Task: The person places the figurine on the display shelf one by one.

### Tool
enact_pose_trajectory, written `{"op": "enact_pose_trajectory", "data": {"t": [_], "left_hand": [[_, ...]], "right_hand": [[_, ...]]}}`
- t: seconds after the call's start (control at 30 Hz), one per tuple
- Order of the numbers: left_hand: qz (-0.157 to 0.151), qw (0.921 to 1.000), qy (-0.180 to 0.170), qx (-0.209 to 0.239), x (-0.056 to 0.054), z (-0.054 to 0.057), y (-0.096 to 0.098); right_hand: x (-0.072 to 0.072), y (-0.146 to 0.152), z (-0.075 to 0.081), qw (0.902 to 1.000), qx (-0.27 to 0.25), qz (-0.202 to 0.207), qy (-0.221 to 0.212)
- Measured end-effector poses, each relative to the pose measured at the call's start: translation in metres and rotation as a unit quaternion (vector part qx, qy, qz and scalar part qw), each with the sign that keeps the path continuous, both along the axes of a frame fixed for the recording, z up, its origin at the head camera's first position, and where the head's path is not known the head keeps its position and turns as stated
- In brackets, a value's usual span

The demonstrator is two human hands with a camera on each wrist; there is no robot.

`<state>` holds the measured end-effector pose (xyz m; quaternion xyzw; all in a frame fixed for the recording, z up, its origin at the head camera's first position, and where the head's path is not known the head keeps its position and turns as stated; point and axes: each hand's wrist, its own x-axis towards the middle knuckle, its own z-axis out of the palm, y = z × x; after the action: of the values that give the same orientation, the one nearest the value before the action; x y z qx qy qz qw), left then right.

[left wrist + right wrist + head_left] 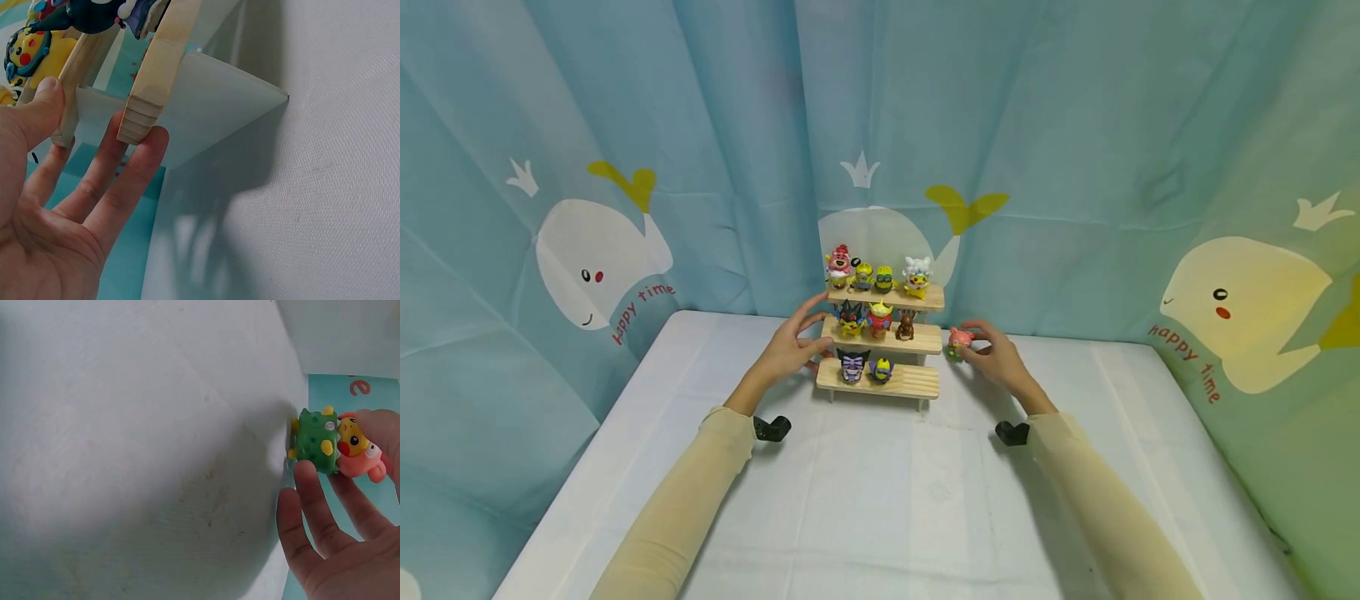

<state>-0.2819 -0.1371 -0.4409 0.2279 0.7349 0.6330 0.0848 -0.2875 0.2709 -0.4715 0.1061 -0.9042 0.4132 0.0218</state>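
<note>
A three-tiered wooden display stand (917, 382) with clear supports holds small toy figurines. At its left end is my left hand (786, 350). In the left wrist view, the thumb (47, 103) lies on the middle shelf's end, with a finger against its other side. Two more fingertips touch the end of the lowest shelf (147, 100). Just right of the stand, my right hand (996, 358) holds a figurine (317, 440) with a green spotted body, yellow face and pink hood. The thumb and fingers pinch its head area; the other fingers are extended beside it.
The top shelf bears several figurines, including a white-hooded one (917, 277). A brown figurine (906, 326) stands on the middle shelf, a purple-and-black one (852, 367) on the lowest. A white cloth (880, 500) covers the table. Behind hangs a blue curtain (1045, 125).
</note>
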Motion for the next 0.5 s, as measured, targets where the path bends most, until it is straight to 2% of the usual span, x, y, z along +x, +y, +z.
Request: {"op": "enact_pose_trajectory", "data": {"t": [0.5], "left_hand": [[0.001,1.0,-0.002,0.002,0.0,0.0001,-0.0002]], "right_hand": [[-0.0011,-0.0011,-0.0019,1.0,0.004,-0.006,0.001]]}}
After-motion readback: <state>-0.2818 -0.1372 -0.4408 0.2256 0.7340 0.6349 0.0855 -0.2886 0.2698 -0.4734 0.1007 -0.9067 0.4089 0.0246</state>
